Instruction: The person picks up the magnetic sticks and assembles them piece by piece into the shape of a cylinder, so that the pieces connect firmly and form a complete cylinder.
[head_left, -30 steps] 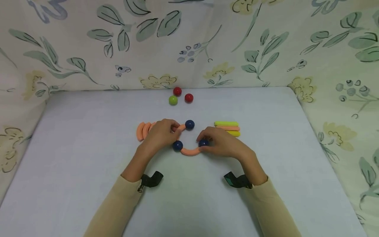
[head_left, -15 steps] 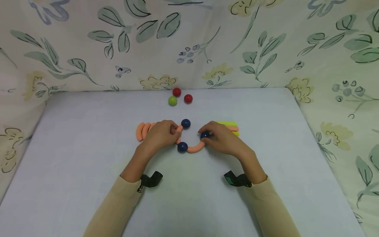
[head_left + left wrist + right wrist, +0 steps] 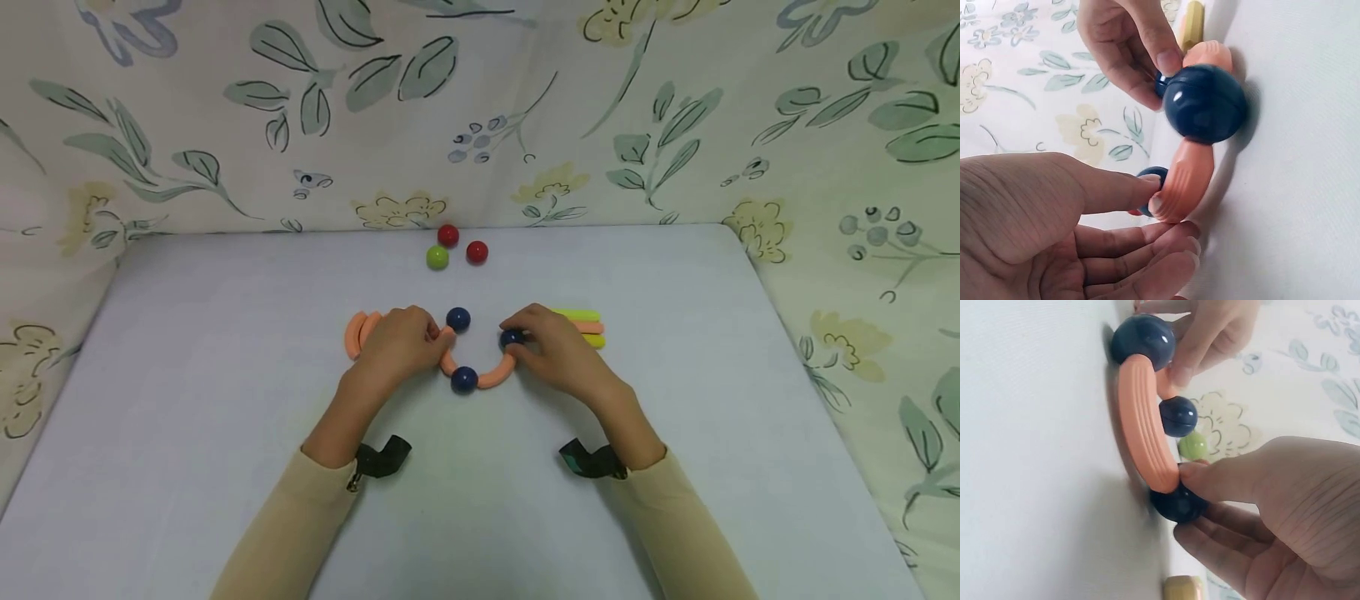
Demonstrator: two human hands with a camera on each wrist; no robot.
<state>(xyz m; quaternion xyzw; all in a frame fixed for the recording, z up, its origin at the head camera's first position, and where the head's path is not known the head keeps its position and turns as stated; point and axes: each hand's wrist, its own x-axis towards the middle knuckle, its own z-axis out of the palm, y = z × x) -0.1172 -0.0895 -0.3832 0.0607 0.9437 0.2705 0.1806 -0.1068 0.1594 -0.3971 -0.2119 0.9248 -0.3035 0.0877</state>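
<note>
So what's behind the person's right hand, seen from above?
Beyond the right hand, parts of a yellow-green stick, an orange stick and a yellow stick show, side by side. The hand covers their left ends; whatever else lies there can't be seen from above.

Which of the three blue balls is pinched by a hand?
In the head view, the rightmost blue ball: the right hand pinches it, while neither hand grips the lowest blue ball or the topmost one.

A white tabletop [image 3: 187, 417] carries, near its middle, three navy balls [image 3: 464, 381] and two curved orange pieces [image 3: 496, 375]. From these, two red balls [image 3: 477, 252] and a green ball [image 3: 437, 257] lie towards 12 o'clock, orange arcs [image 3: 355, 336] at 9, and yellow, orange and yellow-green sticks [image 3: 591, 328] at 3.
</note>
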